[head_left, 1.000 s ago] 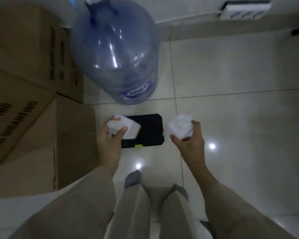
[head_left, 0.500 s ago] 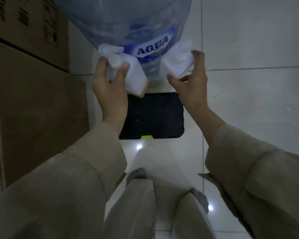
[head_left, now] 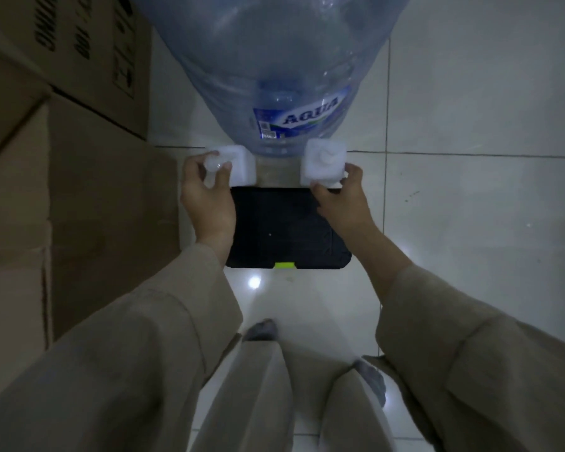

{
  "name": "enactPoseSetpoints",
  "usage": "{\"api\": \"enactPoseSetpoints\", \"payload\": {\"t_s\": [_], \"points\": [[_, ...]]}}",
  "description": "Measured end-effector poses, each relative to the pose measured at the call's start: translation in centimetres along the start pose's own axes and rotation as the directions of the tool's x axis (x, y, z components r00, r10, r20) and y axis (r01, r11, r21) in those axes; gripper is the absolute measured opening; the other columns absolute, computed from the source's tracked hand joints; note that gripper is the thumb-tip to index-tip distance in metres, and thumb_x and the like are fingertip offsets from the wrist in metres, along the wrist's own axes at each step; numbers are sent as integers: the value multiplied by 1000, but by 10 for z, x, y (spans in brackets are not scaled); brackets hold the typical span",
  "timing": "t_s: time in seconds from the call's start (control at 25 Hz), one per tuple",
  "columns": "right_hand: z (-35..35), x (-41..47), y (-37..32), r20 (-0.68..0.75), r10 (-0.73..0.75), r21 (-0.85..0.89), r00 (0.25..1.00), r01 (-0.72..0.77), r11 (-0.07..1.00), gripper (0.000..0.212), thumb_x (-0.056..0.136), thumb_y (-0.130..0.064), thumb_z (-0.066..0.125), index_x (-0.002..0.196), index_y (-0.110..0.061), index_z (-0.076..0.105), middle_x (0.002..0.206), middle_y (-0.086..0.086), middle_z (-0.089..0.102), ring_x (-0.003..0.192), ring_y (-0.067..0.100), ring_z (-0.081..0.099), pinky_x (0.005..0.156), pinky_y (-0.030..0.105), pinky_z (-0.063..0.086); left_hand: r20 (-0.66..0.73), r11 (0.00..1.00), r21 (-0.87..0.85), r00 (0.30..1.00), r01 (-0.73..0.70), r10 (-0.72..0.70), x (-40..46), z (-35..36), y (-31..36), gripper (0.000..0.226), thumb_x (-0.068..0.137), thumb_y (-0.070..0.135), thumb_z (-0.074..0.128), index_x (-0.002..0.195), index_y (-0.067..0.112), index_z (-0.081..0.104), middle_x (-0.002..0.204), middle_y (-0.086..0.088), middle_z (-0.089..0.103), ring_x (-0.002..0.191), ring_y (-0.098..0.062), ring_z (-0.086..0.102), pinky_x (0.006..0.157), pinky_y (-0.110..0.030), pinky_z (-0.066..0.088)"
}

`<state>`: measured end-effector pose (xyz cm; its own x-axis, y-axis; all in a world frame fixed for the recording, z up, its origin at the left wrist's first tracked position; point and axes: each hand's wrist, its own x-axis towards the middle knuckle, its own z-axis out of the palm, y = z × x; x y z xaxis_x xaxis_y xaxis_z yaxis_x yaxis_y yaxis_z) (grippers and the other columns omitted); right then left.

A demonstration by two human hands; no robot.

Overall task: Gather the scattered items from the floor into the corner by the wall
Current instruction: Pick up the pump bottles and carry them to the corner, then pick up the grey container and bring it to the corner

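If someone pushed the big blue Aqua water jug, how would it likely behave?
The large translucent blue plastic water jug looks empty, so probably light for its bulk and easy to slide on the glossy white tiled floor. Being tall and round-sided, it might tip, then roll.

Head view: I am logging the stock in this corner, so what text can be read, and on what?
"AQUA": blue label on the large clear blue plastic water jug.
Black print on the brown cardboard boxes: cut off and unreadable.
Small white plastic bottles, flat black case: no text visible.
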<state>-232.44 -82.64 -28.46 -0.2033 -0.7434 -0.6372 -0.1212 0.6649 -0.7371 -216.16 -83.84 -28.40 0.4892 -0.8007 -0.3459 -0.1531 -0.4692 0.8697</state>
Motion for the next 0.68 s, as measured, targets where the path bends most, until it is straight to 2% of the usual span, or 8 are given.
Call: {"api": "enactPoseSetpoints", "payload": {"t_s": [0.04, 0.2, 0.24, 0.32, 0.4, 0.48, 0.6, 0.68], "points": [[2, -7, -5, 15, 51, 16, 999, -51, 999, 57, 86, -11, 59, 132, -8, 26, 108, 6, 53, 92, 18, 54, 89, 43, 52, 34, 999, 11, 999, 32, -32, 1, -5, 4, 17, 87, 7, 58, 101, 16, 56, 113, -2, 57, 107, -13, 53, 83, -9, 46], [6, -48, -50, 121, 128, 48, 984, -135, 990, 61, 89, -7, 54, 138, -9, 18, 84, -8, 42, 76, 8, 49, 90, 44, 51, 155, 993, 85, 984, 80, -92, -6, -28, 38, 33, 89, 2, 53, 122, 8, 53, 122, -3, 52, 106, -10, 47, 72, 1, 42], [6, -63, -69, 144, 123, 37, 982, -130, 991, 61, 89, -7, 53, 139, -10, 18, 84, -7, 42, 81, 12, 51, 92, 44, 50, 153, 994, 66, 984, 86, -95, -14, -37, 52, 35, 89, 1, 51, 124, 9, 52, 124, -2, 52, 107, -9, 47, 73, 0, 41], [5, -92, -107, 203, 103, 2, 974, -105, 994, 53, 90, -8, 52, 136, -8, 25, 95, 4, 47, 95, 21, 53, 94, 44, 49, 124, 994, -4, 986, 111, -109, -34, -60, 84, 36, 91, 2, 48, 125, 11, 52, 126, 0, 53, 111, -10, 49, 87, -10, 41], [9, -125, -150, 268, 68, -46, 961, -57, 997, 48, 89, -9, 52, 132, -9, 30, 111, 11, 47, 98, 19, 51, 92, 42, 49, 107, 990, -99, 990, 104, -94, -56, -89, 123, 34, 91, 4, 47, 121, 14, 56, 126, 1, 57, 115, -12, 53, 100, -23, 40], [16, -163, -198, 333, 14, -80, 943, 14, 997, 47, 88, -11, 54, 132, -12, 35, 116, 7, 46, 100, 18, 51, 88, 37, 50, 98, 986, -156, 994, 63, -48, -80, -127, 170, 27, 92, 7, 47, 114, 17, 58, 121, 3, 61, 113, -10, 56, 104, -29, 42], [28, -233, -270, 457, -92, -105, 885, 156, 982, 37, 88, -9, 52, 124, -14, 42, 100, 1, 51, 83, 10, 52, 77, 29, 47, 41, 960, -279, 999, 0, 12, -120, -189, 239, 22, 93, 7, 46, 109, 18, 58, 112, 3, 63, 107, -8, 58, 96, -25, 44], [33, -290, -316, 555, -161, -146, 816, 286, 947, 31, 89, -10, 52, 119, -14, 46, 87, -5, 50, 79, 8, 50, 71, 23, 42, -27, 927, -372, 999, -41, 33, -150, -238, 283, 19, 94, 8, 45, 103, 18, 59, 106, 2, 65, 103, -9, 60, 92, -24, 46]]}}
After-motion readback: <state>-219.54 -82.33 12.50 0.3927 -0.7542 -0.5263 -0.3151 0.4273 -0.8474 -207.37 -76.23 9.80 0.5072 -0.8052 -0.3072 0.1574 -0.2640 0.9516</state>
